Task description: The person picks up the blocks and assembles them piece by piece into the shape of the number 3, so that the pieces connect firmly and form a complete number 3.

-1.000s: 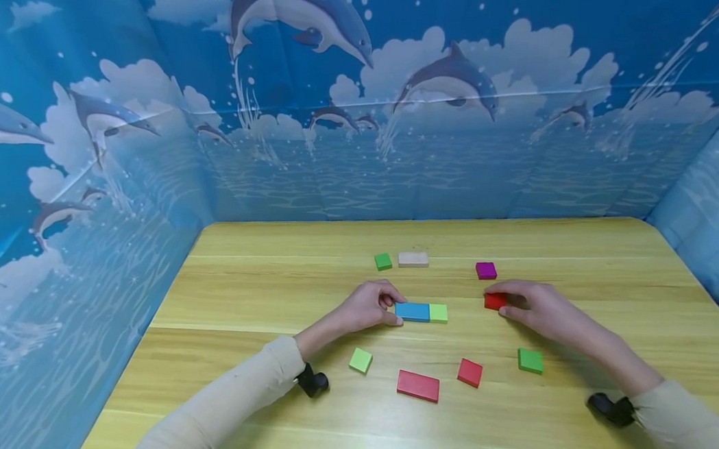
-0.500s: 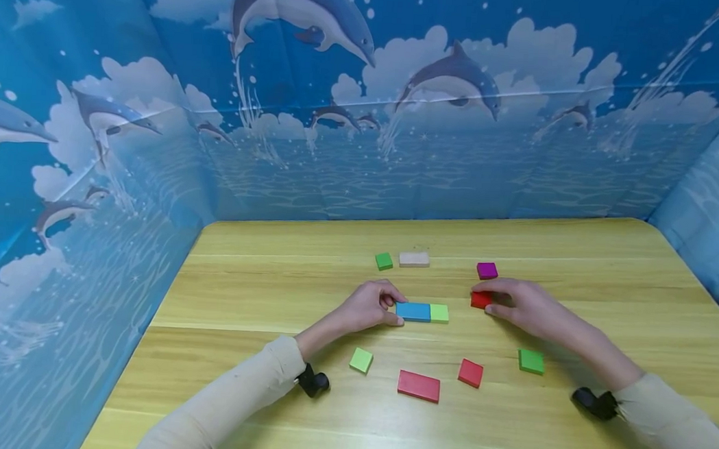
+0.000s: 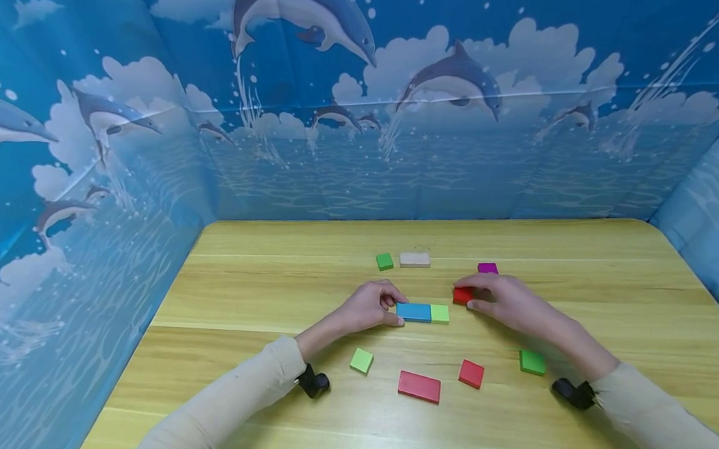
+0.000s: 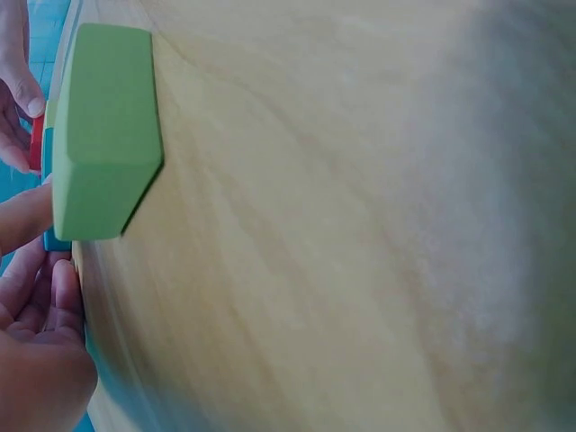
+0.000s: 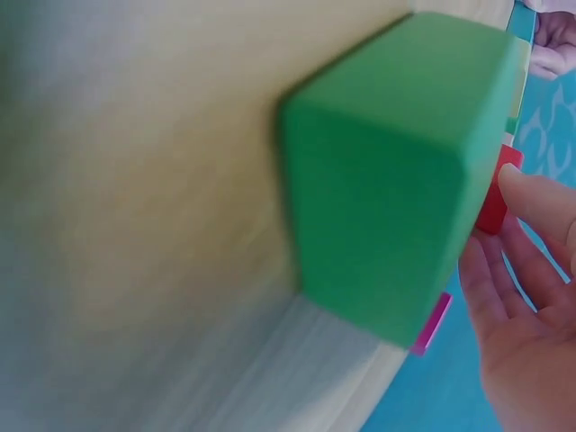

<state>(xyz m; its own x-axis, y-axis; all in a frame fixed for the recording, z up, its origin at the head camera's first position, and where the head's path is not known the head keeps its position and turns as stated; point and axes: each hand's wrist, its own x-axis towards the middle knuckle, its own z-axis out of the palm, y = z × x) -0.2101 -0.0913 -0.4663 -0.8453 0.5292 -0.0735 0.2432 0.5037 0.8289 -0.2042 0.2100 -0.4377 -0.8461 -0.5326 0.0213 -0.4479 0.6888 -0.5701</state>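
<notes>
My left hand (image 3: 369, 306) pinches the left end of a flat blue rectangular block (image 3: 414, 313) between thumb and fingers. A light green square block (image 3: 440, 314) lies flush against the blue block's right end. My right hand (image 3: 512, 304) pinches a red block (image 3: 462, 296) by its sides, a little to the right of and behind the light green block. The red block also shows between thumb and fingers in the right wrist view. A purple block (image 3: 488, 267) is just behind my right hand, which partly covers it in the head view.
Nearer me lie a light green block (image 3: 361, 360), a long red block (image 3: 419, 387), a red square block (image 3: 471, 373) and a green block (image 3: 532, 362). Farther back are a small green block (image 3: 385, 261) and a pale rectangular block (image 3: 416, 259). A dolphin-print curtain (image 3: 363, 170) borders the wooden table (image 3: 274, 411).
My right hand has moved left with the red block, closer to the light green block, and now covers part of the purple block. My left hand has stayed on the blue block.
</notes>
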